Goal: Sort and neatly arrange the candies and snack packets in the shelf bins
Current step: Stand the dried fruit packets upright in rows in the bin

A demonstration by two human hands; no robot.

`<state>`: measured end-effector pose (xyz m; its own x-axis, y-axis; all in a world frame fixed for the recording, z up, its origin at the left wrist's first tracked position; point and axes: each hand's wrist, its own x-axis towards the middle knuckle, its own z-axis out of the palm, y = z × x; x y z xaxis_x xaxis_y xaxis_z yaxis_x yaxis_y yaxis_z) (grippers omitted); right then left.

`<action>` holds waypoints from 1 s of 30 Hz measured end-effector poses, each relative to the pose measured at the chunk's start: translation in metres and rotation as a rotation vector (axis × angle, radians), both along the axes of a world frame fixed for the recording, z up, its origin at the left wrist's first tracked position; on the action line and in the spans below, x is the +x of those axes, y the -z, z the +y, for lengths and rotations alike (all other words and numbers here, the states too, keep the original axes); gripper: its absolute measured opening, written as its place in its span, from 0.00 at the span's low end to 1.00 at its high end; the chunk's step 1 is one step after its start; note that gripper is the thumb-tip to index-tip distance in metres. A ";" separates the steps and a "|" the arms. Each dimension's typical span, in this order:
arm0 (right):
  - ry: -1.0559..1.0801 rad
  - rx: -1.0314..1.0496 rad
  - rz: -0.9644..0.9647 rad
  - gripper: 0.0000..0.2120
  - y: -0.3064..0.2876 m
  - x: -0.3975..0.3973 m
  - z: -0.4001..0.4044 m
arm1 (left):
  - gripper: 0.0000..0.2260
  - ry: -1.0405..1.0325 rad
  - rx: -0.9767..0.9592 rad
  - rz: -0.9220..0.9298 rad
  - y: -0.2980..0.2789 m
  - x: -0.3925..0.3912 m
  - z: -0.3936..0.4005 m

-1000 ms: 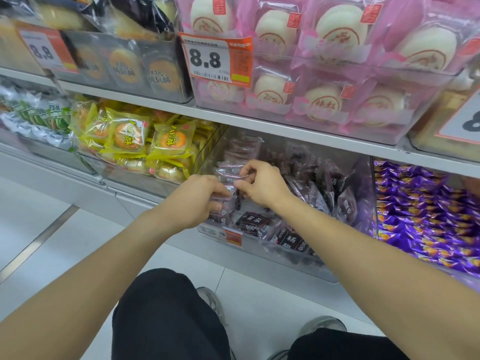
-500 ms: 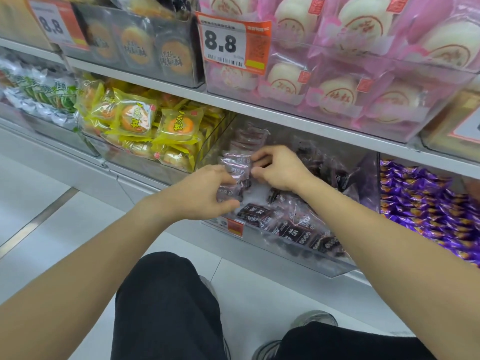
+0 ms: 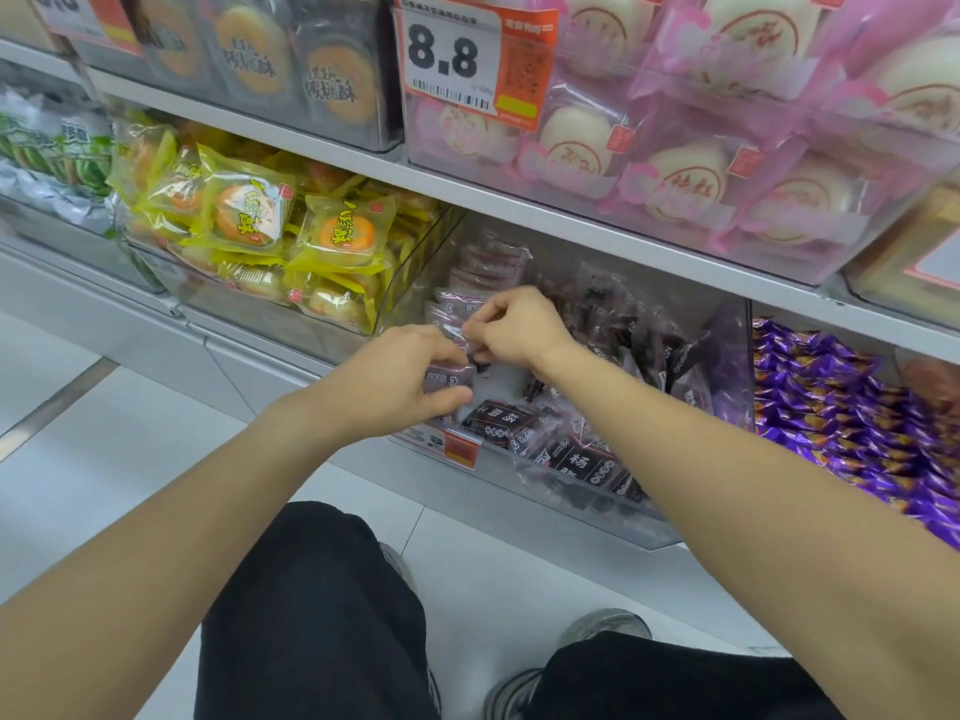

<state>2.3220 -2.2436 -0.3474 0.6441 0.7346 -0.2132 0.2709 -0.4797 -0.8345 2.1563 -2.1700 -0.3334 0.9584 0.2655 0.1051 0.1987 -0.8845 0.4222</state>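
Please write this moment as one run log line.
left hand grips dark packet | right hand pinches packet row | clear bin

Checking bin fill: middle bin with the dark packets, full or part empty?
Part empty. The middle bin shows bare white floor between the hands, with dark packets loose at the front and a neat row stacked on its left.

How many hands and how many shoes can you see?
Hands: 2, the left hand and the right hand, both pinching dark packets
Shoes: 2
Total: 4
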 end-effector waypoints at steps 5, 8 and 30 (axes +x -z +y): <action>-0.123 -0.044 -0.565 0.07 -0.029 0.006 -0.008 | 0.21 -0.064 0.018 -0.016 0.007 -0.001 -0.001; -0.354 -0.007 -0.672 0.06 -0.028 0.000 -0.012 | 0.24 -0.098 0.078 -0.011 0.011 -0.002 -0.007; -0.127 -0.135 -0.341 0.16 -0.017 0.005 -0.025 | 0.20 -0.087 0.161 0.100 0.004 0.003 -0.009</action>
